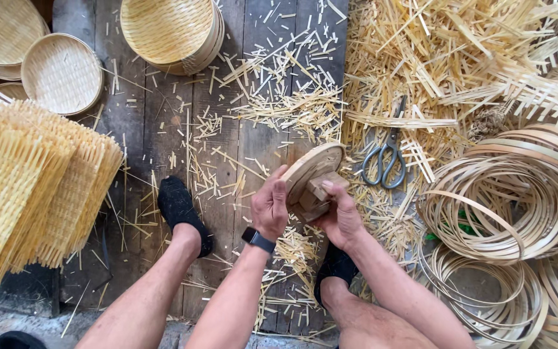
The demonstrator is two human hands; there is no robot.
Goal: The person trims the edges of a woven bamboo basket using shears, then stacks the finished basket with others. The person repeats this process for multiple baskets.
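Observation:
A round wooden disc with a block handle on its back point(314, 168) is held tilted on edge above the plank floor. My left hand point(270, 208), with a dark watch on the wrist, grips the disc's near rim. My right hand point(341, 213) clasps the wooden handle block from the right. Both hands hover over scattered bamboo offcuts between my two feet in dark shoes point(179, 205).
A pair of scissors point(385, 158) lies on bamboo strips to the right. Coils of bamboo hoops point(518, 207) fill the right side. Stacked woven mats point(30, 187) lie at left. Woven round baskets point(169, 29) and trays point(62, 74) sit at the top.

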